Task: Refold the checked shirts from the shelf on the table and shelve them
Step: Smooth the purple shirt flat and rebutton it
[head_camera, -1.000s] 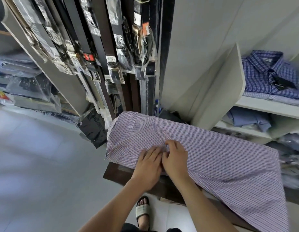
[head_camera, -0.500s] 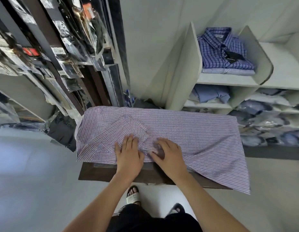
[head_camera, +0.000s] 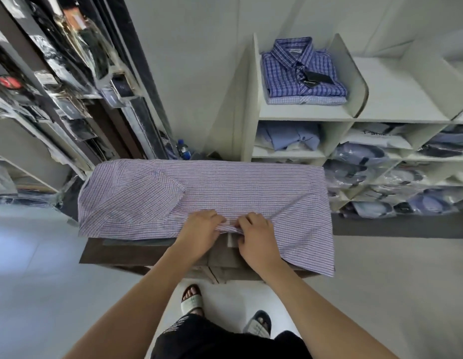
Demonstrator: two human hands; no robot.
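1. The shelf [head_camera: 305, 115] is the biggest thing here: smooth white boards, hard edges, slanted dividers that cut it into cubbies. The lower cubbies are stuffed with shirts in glossy plastic bags.
2. The table [head_camera: 113, 255] is dark wood and mostly covered, so only its near edge shows.
3. The shirt [head_camera: 225, 187] you're working on lies spread across the table, and its right end droops over the near corner. It's thin, limp cloth in a fine lilac-and-white check, with creases fanning out from the middle of the near hem.
4. The stack [head_camera: 303, 73] in the top cubby is two folded checked shirts. A dark blue one with a crisp collar and a black tag sits on top of a paler one.
5. Here's the change. Half a second ago both your palms lay flat on the cloth with the fingers spread. Now your left hand [head_camera: 199, 234] and right hand [head_camera: 260, 237] have curled fingers, and each grasps the near hem at the middle. The cloth bunches into a little ridge between them. I'd say you've gone from smoothing to picking up the first fold, so this refold is barely started and shelving is a way off.
6. A flap [head_camera: 160, 185] with an angled edge is already turned over on the left half.
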